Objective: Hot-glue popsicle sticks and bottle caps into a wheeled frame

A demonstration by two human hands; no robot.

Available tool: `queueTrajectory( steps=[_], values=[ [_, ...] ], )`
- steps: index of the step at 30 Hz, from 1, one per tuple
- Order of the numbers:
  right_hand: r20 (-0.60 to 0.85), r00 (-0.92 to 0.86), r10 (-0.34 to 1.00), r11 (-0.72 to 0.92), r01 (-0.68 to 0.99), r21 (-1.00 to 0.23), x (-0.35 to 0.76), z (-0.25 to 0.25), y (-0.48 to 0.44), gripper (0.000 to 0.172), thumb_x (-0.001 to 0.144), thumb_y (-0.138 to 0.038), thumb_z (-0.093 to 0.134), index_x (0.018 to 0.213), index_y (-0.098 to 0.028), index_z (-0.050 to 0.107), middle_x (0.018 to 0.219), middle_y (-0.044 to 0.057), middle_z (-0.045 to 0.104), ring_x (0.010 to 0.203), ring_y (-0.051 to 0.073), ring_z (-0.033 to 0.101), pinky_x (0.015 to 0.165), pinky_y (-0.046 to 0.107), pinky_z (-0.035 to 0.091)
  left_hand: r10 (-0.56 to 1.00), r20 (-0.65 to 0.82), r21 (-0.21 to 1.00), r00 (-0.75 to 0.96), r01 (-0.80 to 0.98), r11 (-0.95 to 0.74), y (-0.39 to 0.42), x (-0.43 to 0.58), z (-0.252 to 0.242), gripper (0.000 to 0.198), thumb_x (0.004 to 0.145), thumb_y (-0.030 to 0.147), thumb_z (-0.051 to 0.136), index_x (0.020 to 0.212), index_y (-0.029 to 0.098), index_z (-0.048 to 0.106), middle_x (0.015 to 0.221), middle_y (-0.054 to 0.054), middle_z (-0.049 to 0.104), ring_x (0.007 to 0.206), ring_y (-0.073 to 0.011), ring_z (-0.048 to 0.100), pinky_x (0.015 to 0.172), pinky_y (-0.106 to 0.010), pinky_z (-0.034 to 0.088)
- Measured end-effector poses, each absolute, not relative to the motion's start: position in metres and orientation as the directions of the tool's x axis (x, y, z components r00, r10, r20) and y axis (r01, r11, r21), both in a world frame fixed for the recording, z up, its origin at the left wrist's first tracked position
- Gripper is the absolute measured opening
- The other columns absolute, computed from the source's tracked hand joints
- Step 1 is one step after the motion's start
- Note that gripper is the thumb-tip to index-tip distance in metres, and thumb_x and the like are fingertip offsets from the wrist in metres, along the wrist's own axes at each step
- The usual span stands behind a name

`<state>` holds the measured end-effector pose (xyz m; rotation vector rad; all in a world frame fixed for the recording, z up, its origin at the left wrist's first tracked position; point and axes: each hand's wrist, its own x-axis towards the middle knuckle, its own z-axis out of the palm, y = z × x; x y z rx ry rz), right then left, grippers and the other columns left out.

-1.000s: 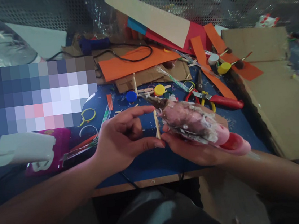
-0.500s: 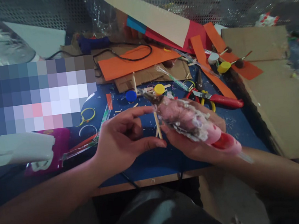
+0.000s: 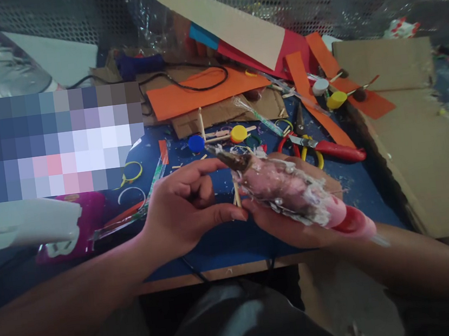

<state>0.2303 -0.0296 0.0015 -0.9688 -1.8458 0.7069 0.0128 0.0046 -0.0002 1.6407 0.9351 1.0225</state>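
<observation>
My left hand (image 3: 181, 211) is at the middle of the blue table, its thumb and index finger stretched forward around thin wooden sticks (image 3: 236, 192) that look like matchsticks. The sticks stand nearly upright between those fingertips. In my right hand (image 3: 284, 226) is a pink hot glue gun (image 3: 286, 182), crusted with dried glue and fluff. Its dark nozzle points up and left, over the left index fingertip, and hides part of that finger and the sticks' upper ends. A clear glue stick (image 3: 381, 240) pokes out of its back end.
Beyond the hands lie a blue cap (image 3: 196, 143), a yellow cap (image 3: 239, 133), and red-handled pliers (image 3: 339, 151). Orange paper (image 3: 198, 90) and cardboard (image 3: 416, 166) cover the back and right. A magenta box with a white plug (image 3: 35, 226) sits at left, near a blurred-out patch.
The glue gun has shifted slightly down and to the right, with its nozzle now lower over the left index fingertip. My left hand stays almost in place with the sticks.
</observation>
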Motion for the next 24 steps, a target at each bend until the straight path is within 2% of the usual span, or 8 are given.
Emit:
queueTrajectory(
  steps=[5,8,10,12,15,17,21,24],
  values=[
    [0.464,-0.249,0.85,0.525,0.342,-0.779,0.233,-0.011,-0.03,0.032,0.082,-0.012,0.085,0.096,-0.031,0.062,0.102,-0.001,0.084,0.092,0.023,0.083,0.082,0.036,0.069,0.934,0.165,0.972,0.318,0.11,-0.209,0.002,0.015,0.0,0.048,0.065,0.058,0.103,0.077,0.02,0.075,0.057,0.007,0.044,0.053,-0.01,0.041,0.046,-0.022,0.037],
    [0.503,-0.269,0.822,0.57,0.355,-0.741,0.233,-0.013,-0.03,0.032,0.083,-0.012,0.085,0.1,-0.031,0.065,0.105,-0.001,0.084,0.095,0.023,0.084,0.086,0.036,0.069,0.932,0.186,0.969,0.311,0.102,-0.227,0.001,0.014,-0.002,0.046,0.067,0.054,0.103,0.081,0.02,0.076,0.059,0.007,0.045,0.053,-0.0093,0.04,0.047,-0.023,0.038],
    [0.488,-0.256,0.834,0.551,0.385,-0.74,0.233,-0.015,-0.03,0.028,0.084,-0.016,0.085,0.099,-0.031,0.066,0.107,0.001,0.084,0.097,0.024,0.084,0.088,0.037,0.069,0.925,0.207,0.965,0.32,0.089,-0.247,0.001,0.014,-0.003,0.045,0.068,0.052,0.103,0.074,0.019,0.073,0.058,0.007,0.045,0.052,-0.0084,0.039,0.048,-0.023,0.038],
    [0.484,-0.223,0.846,0.532,0.386,-0.753,0.231,-0.015,-0.03,0.023,0.085,-0.021,0.085,0.096,-0.029,0.066,0.104,0.002,0.084,0.094,0.025,0.083,0.085,0.037,0.069,0.925,0.193,0.966,0.328,0.099,-0.237,0.001,0.013,-0.002,0.046,0.069,0.053,0.102,0.071,0.019,0.071,0.058,0.007,0.045,0.052,-0.0084,0.04,0.047,-0.023,0.038],
    [0.558,-0.202,0.805,0.593,0.318,-0.74,0.229,-0.014,-0.028,0.02,0.084,-0.026,0.082,0.095,-0.028,0.066,0.096,0.001,0.083,0.085,0.023,0.083,0.075,0.034,0.068,0.934,0.143,0.963,0.328,0.173,-0.209,0.001,0.013,0.0,0.047,0.068,0.058,0.101,0.082,0.02,0.077,0.057,0.007,0.046,0.053,-0.01,0.043,0.048,-0.022,0.039],
    [0.615,-0.219,0.757,0.652,0.302,-0.695,0.227,-0.012,-0.026,0.021,0.084,-0.024,0.082,0.096,-0.028,0.065,0.094,0.0,0.082,0.082,0.021,0.082,0.071,0.031,0.067,0.938,0.134,0.953,0.321,0.217,-0.21,0.001,0.012,0.001,0.051,0.067,0.062,0.1,0.087,0.02,0.08,0.057,0.007,0.049,0.054,-0.011,0.045,0.049,-0.023,0.042],
    [0.664,-0.239,0.708,0.701,0.353,-0.62,0.227,-0.01,-0.022,0.031,0.082,-0.009,0.082,0.095,-0.028,0.063,0.092,-0.004,0.083,0.079,0.018,0.082,0.072,0.026,0.068,0.946,0.126,0.945,0.3,0.254,-0.207,0.0,0.013,0.002,0.055,0.067,0.065,0.099,0.09,0.019,0.081,0.058,0.005,0.056,0.055,-0.0124,0.049,0.053,-0.025,0.047],
    [0.676,-0.259,0.69,0.72,0.339,-0.606,0.227,-0.012,-0.023,0.03,0.082,-0.009,0.083,0.1,-0.028,0.067,0.096,-0.003,0.083,0.083,0.02,0.083,0.075,0.03,0.07,0.947,0.134,0.944,0.292,0.252,-0.211,-0.001,0.012,-0.001,0.054,0.068,0.065,0.098,0.089,0.019,0.08,0.059,0.004,0.056,0.057,-0.0135,0.052,0.058,-0.027,0.051]
  ],
)
